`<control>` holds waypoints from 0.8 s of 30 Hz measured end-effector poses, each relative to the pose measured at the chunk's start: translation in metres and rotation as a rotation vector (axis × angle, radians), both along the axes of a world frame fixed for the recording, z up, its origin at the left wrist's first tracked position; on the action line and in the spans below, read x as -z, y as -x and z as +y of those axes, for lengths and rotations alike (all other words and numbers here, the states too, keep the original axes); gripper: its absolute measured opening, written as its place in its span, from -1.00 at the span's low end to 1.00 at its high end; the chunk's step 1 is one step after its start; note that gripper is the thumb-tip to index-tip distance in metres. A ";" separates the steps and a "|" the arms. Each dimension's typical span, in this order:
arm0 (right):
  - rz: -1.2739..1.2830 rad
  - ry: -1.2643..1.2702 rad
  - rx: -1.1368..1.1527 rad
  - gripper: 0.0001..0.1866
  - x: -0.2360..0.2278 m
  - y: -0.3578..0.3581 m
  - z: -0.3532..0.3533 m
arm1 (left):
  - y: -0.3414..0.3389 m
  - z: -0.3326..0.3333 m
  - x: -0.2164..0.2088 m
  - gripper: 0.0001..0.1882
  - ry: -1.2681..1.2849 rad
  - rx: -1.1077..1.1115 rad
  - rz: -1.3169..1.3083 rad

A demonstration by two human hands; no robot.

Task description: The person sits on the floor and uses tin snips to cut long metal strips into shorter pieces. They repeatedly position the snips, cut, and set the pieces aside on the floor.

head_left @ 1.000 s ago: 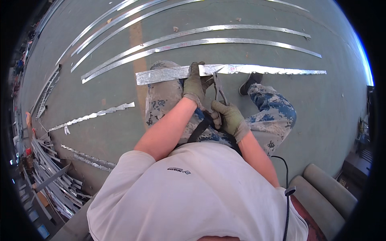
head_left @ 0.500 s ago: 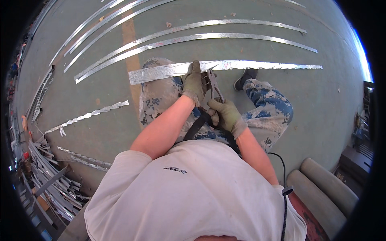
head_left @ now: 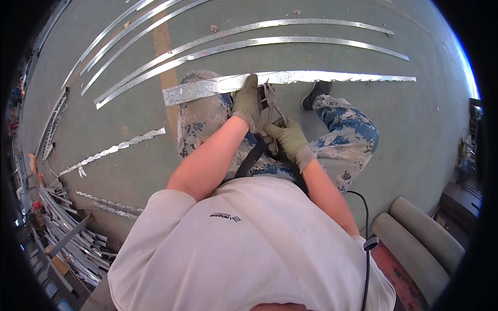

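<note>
Across the upper middle of the frame, a metal strip [head_left: 295, 77] lies over the left leg [head_left: 199, 116], the left hand [head_left: 246, 101] clamped on it. Below, the right hand [head_left: 288, 136] has its grip closed round the snips [head_left: 270, 97], their tips near the strip's lower edge. Above, 2 thin strips [head_left: 290, 39] lie on the floor [head_left: 430, 129].

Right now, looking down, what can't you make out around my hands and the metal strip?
All in the head view:
1. Underside of the metal strip: faces away from the camera.
2. Strip surface under the left hand: covered by its thumb.
3. Handles of the pliers-like tool: partly hidden by the right hand.
4. Tool tip contact with the strip: too small to tell.
5. Grey rolls: lower ends lost in the dark rim.
</note>
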State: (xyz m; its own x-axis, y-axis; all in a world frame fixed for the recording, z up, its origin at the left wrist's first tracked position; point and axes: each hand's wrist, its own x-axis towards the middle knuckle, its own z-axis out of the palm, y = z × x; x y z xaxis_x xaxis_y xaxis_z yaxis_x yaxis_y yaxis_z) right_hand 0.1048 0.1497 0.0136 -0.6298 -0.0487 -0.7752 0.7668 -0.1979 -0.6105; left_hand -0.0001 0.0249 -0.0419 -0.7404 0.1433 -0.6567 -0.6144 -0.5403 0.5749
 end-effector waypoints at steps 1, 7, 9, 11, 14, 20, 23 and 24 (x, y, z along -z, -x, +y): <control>0.000 0.058 0.022 -0.71 -0.001 0.000 0.004 | 0.000 -0.003 -0.001 -0.57 0.010 -0.035 0.015; -0.014 0.175 0.050 -0.77 0.002 -0.001 0.015 | -0.001 -0.013 -0.018 -0.54 0.008 -0.181 0.063; -0.025 0.269 0.093 -0.76 -0.001 0.002 0.021 | 0.002 -0.016 -0.013 -0.53 -0.053 -0.170 0.100; -0.035 0.287 0.121 -0.73 0.002 0.000 0.028 | 0.002 -0.017 -0.008 -0.51 -0.134 -0.135 0.165; -0.015 0.245 0.119 -0.68 0.016 -0.004 0.036 | 0.004 -0.009 -0.003 -0.52 -0.103 -0.073 0.156; -0.026 0.143 0.105 -0.71 0.012 -0.023 0.022 | 0.003 -0.003 0.000 -0.54 -0.089 -0.083 0.187; -0.005 0.084 0.084 -0.72 0.018 -0.018 0.016 | 0.001 -0.001 0.000 -0.57 -0.063 -0.101 0.149; 0.010 0.068 0.065 -0.72 0.024 -0.017 0.015 | 0.001 -0.002 0.001 -0.58 -0.064 -0.105 0.141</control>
